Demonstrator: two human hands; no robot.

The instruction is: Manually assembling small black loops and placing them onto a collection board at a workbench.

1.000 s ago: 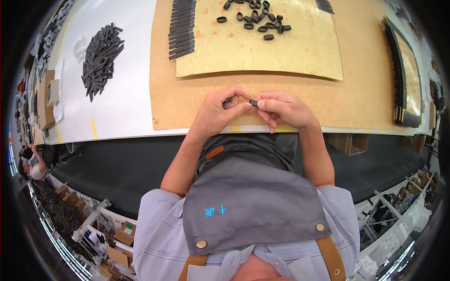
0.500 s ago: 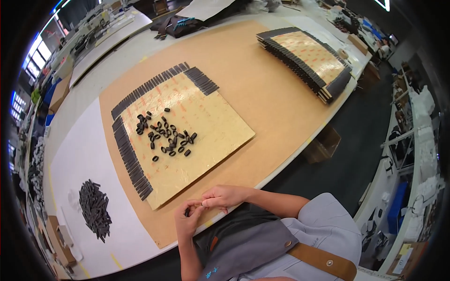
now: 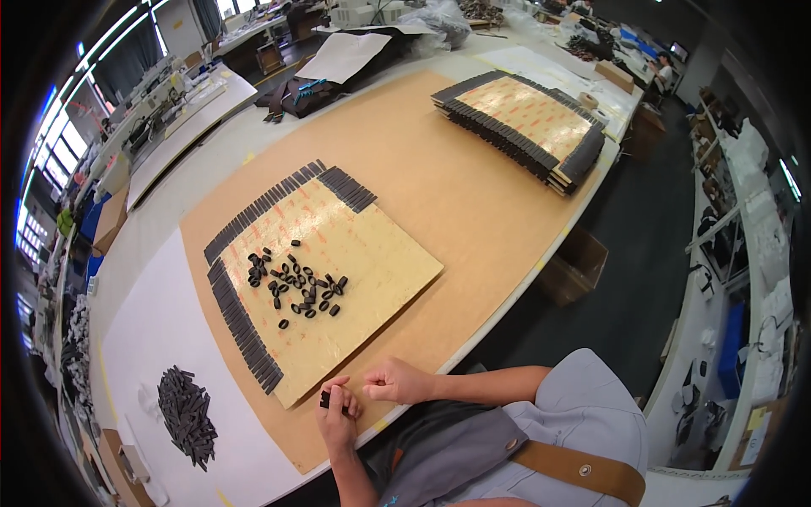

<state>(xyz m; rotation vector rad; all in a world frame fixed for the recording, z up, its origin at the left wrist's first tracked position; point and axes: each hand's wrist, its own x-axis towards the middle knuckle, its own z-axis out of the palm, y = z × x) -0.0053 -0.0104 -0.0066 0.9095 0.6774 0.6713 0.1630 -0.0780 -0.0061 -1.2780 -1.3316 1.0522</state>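
Between the thumb and fingers of my left hand (image 3: pixel 340 416) is a small black strip piece (image 3: pixel 325 399), and only part of it shows. My right hand (image 3: pixel 400 382) is just to the right, a small gap away, with its fingers curled closed; whatever they hold, if anything, is hidden. Beyond both hands lies a yellowish board (image 3: pixel 384 262) with orange marks. Black strips (image 3: pixel 241 321) line its left and far edges, with a short row (image 3: pixel 348 188) at its far right corner. Small black rings (image 3: pixel 296 279) are scattered on the board.
A heap of loose black strips (image 3: pixel 186 416) lies on white paper (image 3: pixel 156 329) at the left. At the far right, several stacked boards (image 3: pixel 524 118) with black strips along their edges rest on the brown paper (image 3: pixel 473 203). Dark fabric (image 3: pixel 291 97) lies at the back.
My hands, touching before, have come apart. The black piece in my left hand shows more plainly now. The whole view has tilted up, so the table things sit lower in the picture.
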